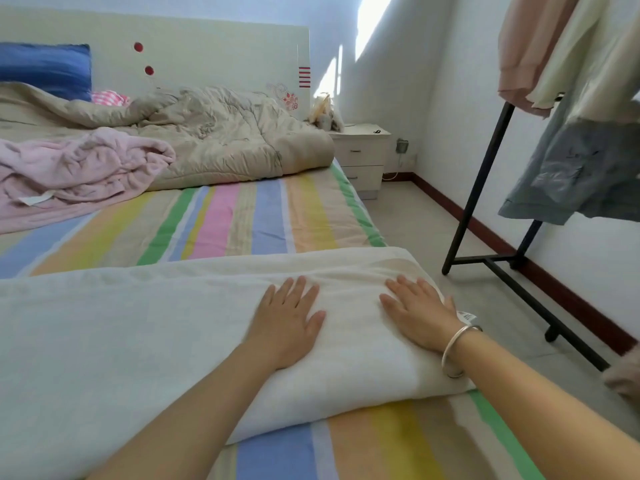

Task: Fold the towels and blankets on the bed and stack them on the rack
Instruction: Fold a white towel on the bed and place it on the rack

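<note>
Cream blanket [121, 323], folded thick, lies across the near end of the striped bed [242, 220], long axis left to right, reaching its right edge. Left hand [287, 320] and right hand [419, 313] press flat on it, fingers straight.

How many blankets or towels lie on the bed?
3: a white blanket in front, a pink blanket crumpled at left, a beige quilt by the headboard. Others may be hidden.

Both forearms [194, 410] are bare to the frame edge; the right hand [420, 315] has 1 thin, smooth silver bangle [446, 353] round its wrist
</note>
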Tool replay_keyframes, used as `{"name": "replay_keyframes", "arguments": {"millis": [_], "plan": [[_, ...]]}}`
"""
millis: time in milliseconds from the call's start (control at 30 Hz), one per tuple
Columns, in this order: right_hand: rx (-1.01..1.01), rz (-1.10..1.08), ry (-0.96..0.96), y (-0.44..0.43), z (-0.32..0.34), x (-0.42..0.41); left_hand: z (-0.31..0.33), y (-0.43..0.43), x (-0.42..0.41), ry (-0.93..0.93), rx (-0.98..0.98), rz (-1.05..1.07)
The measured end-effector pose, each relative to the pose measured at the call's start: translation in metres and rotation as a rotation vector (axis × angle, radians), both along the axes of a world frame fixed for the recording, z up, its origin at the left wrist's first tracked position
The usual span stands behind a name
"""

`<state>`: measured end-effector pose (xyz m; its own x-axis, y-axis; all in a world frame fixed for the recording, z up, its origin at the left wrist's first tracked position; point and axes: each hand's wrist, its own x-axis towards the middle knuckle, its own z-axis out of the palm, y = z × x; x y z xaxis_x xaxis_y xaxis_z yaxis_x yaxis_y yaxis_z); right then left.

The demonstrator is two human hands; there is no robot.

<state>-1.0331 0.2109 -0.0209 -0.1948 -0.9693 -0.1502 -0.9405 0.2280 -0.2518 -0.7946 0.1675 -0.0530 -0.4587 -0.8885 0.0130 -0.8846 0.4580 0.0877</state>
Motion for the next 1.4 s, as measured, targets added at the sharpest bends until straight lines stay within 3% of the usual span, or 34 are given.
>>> {"name": "replay_keyframes", "arguments": {"millis": [133,200,267,367,433,633,800,933,1033,1200,1400], "plan": [[-0.244,-0.126,-0.202,-0.014,-0.003,-0.023,0.009,-0.004,-0.004,-0.001,0.073,0.03],[-0.277,-0.205,-0.156,-0.02,-0.003,-0.036,0.017,-0.004,-0.011,0.071,0.109,0.085],[-0.191,-0.284,-0.132,-0.023,-0.003,-0.043,0.022,-0.002,-0.023,0.126,0.118,0.163],[0.011,-0.357,-0.355,-0.024,-0.005,-0.049,0.021,0.005,-0.046,0.129,0.134,0.267],[0.013,-0.365,-0.456,-0.024,-0.008,-0.056,0.02,0.011,-0.062,0.092,0.132,0.293],[0.034,-0.339,-0.403,-0.007,-0.004,-0.072,0.007,0.019,-0.084,0.016,0.133,0.167],[0.194,-0.384,-0.623,0.016,0.009,-0.08,0.016,0.016,-0.081,-0.024,0.199,0.167],[0.282,-0.412,-0.767,0.034,0.02,-0.085,0.026,0.03,-0.076,0.227,0.104,0.157],[0.214,-0.421,-0.815,0.041,0.035,-0.073,0.032,0.05,-0.077,0.37,0.071,0.087],[-0.012,-0.296,-0.559,0.037,0.069,-0.031,0.054,0.065,-0.069,0.786,0.181,0.137],[-0.226,-0.036,-0.068,0.03,0.122,0.076,0.1,0.064,0.005,1.449,0.638,0.46]]}}
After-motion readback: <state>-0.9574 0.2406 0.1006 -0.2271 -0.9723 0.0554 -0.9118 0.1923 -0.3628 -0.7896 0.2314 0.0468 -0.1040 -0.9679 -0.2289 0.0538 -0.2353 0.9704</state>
